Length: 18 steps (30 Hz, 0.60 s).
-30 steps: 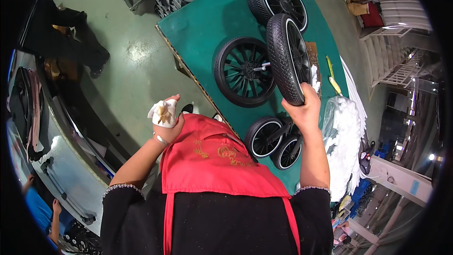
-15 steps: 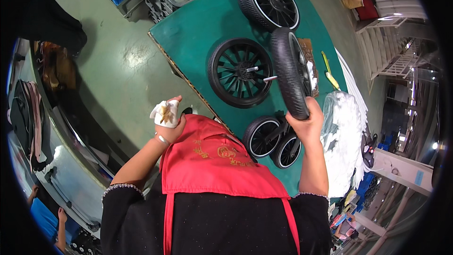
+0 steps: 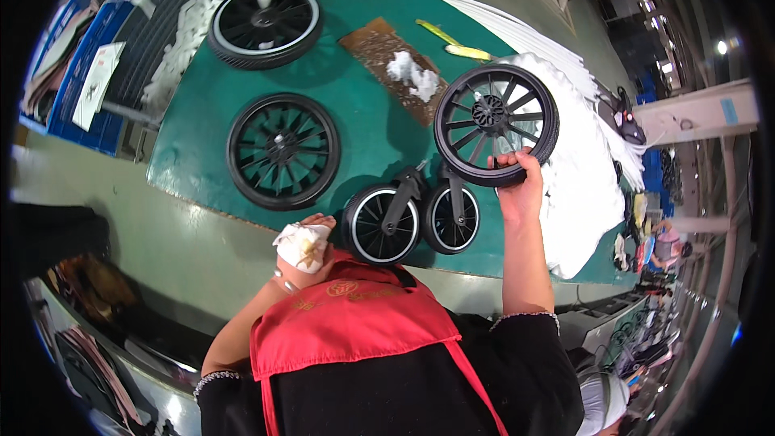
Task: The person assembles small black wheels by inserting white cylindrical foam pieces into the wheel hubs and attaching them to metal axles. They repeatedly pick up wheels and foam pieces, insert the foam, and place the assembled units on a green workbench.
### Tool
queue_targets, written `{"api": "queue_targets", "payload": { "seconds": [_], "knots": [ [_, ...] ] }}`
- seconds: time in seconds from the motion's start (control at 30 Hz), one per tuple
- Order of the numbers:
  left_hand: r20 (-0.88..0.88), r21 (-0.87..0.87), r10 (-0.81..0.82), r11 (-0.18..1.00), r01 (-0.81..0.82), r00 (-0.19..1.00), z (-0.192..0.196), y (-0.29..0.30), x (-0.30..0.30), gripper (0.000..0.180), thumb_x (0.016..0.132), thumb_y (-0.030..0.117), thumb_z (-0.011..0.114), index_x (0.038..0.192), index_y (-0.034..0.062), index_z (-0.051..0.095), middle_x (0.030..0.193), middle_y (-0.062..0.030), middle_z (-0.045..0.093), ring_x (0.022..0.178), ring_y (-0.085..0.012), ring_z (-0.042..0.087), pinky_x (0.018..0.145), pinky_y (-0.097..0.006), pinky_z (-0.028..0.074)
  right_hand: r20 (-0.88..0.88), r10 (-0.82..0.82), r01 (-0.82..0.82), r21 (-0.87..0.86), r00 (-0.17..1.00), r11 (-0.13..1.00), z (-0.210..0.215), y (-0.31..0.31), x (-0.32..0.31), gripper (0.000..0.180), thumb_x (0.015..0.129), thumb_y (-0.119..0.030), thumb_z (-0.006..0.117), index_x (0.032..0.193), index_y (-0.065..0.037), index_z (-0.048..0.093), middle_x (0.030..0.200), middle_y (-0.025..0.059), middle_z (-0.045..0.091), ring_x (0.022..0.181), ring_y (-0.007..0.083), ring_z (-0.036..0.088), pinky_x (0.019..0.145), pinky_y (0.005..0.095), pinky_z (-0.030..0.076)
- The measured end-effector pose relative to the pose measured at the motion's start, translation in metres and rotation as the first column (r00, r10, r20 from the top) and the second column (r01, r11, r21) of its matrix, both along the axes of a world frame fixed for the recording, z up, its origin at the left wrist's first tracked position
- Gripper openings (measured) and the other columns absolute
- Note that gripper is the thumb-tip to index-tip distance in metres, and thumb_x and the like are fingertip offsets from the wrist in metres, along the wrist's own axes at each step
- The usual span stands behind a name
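Right hand [image 3: 519,187] grips black wheel [image 3: 496,123] by its lower rim, held above green table [image 3: 355,48], just right of twin casters [image 3: 413,220]. Left hand [image 3: 305,244] clenches white rag [image 3: 300,245] at table's near edge.

Table [image 3: 363,105]: green top. Held wheel [image 3: 496,123]: black throughout, thin radial spokes. Flat wheel [image 3: 282,150]: black, dense spoke pattern. Far wheel [image 3: 265,24]: black, white rim band. Twin small wheels [image 3: 410,220]: black, silver rims. Rag [image 3: 301,245]: white, brown stains. Apron [image 3: 351,323]: red, gold emblem. Crate [image 3: 121,40]: blue
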State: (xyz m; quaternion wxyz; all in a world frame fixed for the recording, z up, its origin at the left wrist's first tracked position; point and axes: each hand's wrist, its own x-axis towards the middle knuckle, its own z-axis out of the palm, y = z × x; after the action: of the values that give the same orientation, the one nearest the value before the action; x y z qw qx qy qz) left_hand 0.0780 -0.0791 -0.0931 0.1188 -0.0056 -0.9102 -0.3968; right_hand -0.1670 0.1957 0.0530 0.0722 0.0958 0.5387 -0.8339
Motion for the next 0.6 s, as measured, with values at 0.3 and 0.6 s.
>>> {"api": "queue_targets", "payload": {
  "seconds": [0.3,0.6],
  "knots": [
    [0.018,-0.042,-0.282,0.958,0.283,0.959,0.025,0.106,-0.089,0.040,0.074,0.016,0.065,0.113,0.0070,0.062,0.113,-0.0096,0.066,0.114,-0.0310,0.059,0.094,-0.043,0.048,0.375,-0.069,0.226,-0.395,0.924,0.890,-0.094,0.120,-0.081,0.013,0.079,-0.014,0.066,0.071,-0.009,0.057,0.065,0.0036,0.061,0.067,0.0209,0.061,0.092,0.0455,0.049],
    [0.209,-0.343,-0.231,0.893,0.292,0.950,-0.006,0.135,-0.112,0.056,0.077,0.021,0.060,0.130,0.0058,0.052,0.122,-0.0106,0.061,0.117,-0.0327,0.054,0.100,-0.043,0.043,0.570,0.049,0.203,-0.370,0.820,0.907,-0.173,0.193,-0.067,0.019,0.081,-0.025,0.068,0.090,-0.012,0.059,0.079,0.0014,0.063,0.082,0.0213,0.062,0.076,0.0348,0.053]
  ]
}}
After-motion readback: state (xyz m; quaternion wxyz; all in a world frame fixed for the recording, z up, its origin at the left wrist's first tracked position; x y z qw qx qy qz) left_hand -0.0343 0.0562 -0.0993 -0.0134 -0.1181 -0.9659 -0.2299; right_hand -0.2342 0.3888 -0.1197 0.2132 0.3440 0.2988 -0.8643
